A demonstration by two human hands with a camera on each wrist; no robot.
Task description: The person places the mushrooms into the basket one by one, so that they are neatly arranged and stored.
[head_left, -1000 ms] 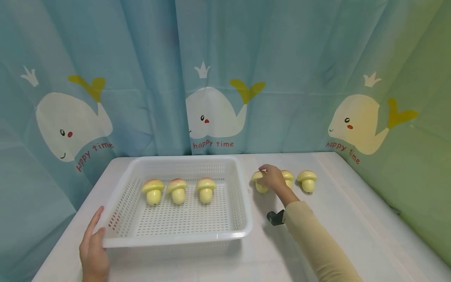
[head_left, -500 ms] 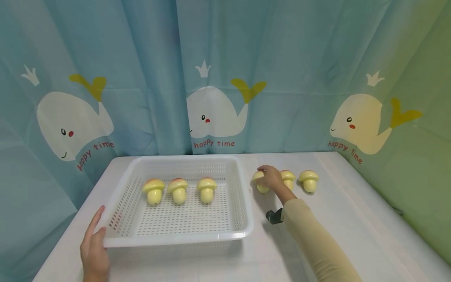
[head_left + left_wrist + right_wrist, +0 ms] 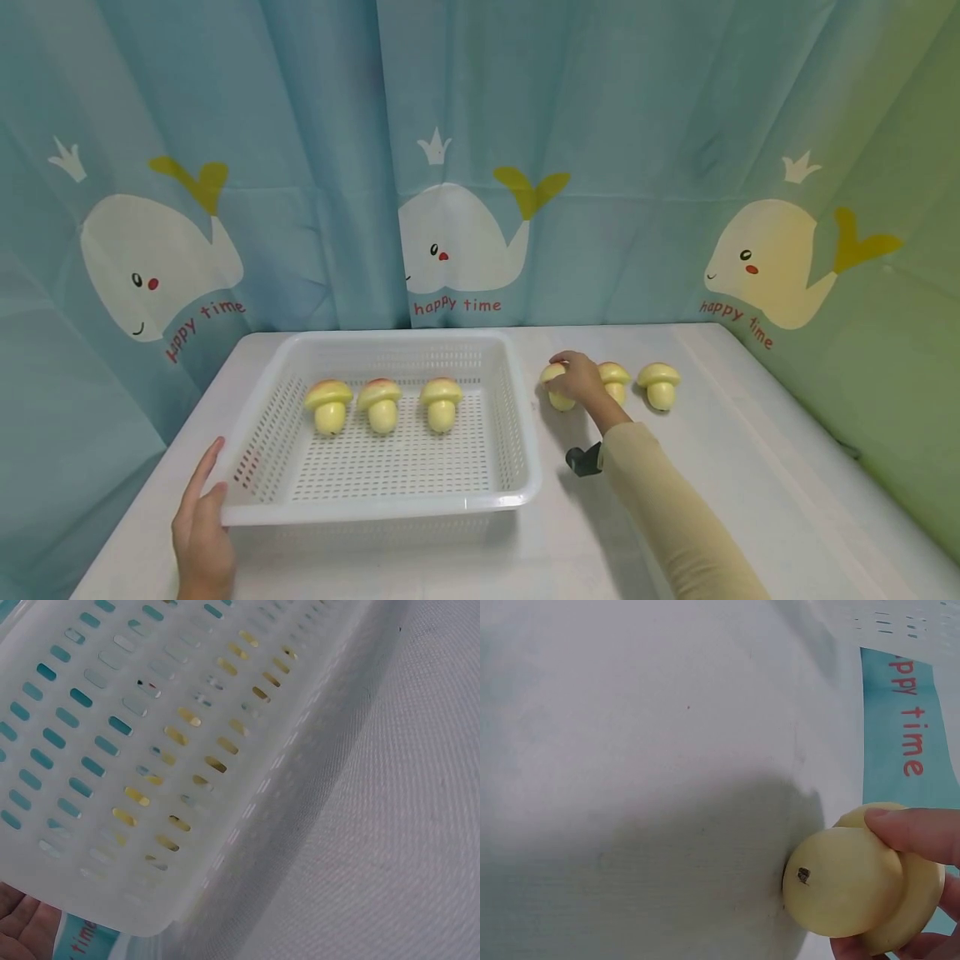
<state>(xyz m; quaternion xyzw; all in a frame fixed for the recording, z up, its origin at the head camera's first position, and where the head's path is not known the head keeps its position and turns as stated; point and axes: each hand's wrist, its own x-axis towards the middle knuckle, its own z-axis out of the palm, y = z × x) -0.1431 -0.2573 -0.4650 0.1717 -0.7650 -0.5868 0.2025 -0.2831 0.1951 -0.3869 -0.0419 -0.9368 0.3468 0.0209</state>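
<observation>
My right hand (image 3: 581,381) grips a pale yellow toy mushroom (image 3: 844,881) with a reddish-tinged cap, thumb on one side and fingers around the other. That mushroom is on the white table to the right of a white plastic basket (image 3: 390,511). Two more toy mushrooms, a middle one (image 3: 615,383) partly behind my hand and a right one (image 3: 660,387), stand beside it. Inside the basket, three similar mushrooms (image 3: 382,408) form a row. My left hand (image 3: 202,533) rests against the basket's near left corner, fingers extended along its outside; in the left wrist view only part of the hand shows.
A blue curtain (image 3: 337,208) printed with whales hangs behind the white table (image 3: 750,467), and a greenish curtain (image 3: 892,375) borders the right side. A black camera mount (image 3: 583,461) projects from my right wrist, beneath the sleeve (image 3: 667,508).
The head view has shifted slightly, moving the whole scene a little to the right. Both hands stay in place, the right one still around the same mushroom.
</observation>
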